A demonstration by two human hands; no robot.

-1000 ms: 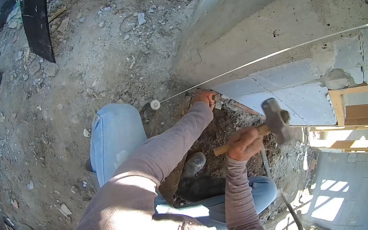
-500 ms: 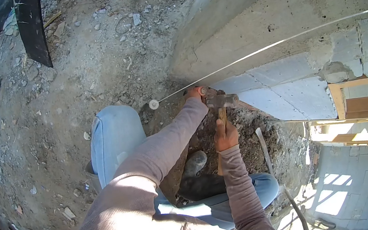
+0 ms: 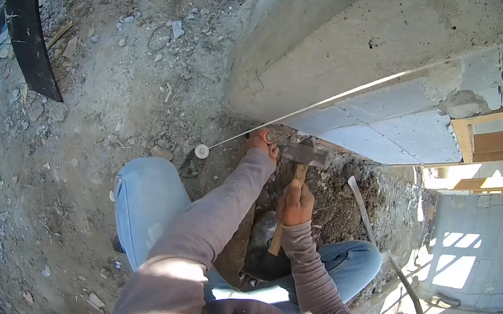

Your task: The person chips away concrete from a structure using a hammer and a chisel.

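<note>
Now — right hand (image 3: 296, 202) gripping hammer (image 3: 296, 169)

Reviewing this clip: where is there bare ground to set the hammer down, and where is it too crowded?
Free: the dirt ground left of the bent knee, only small stones there. Crowded: the dug hole at the foot of the concrete wall, where the left hand, the right hand with the hammer and the string line meet.

Black board (image 3: 29, 47) leans top-left on rubble ground (image 3: 94, 116). Concrete wall (image 3: 375, 25) right. Wooden frame (image 3: 499, 144) at right edge. Pry bar (image 3: 365, 211) in dirt.
</note>
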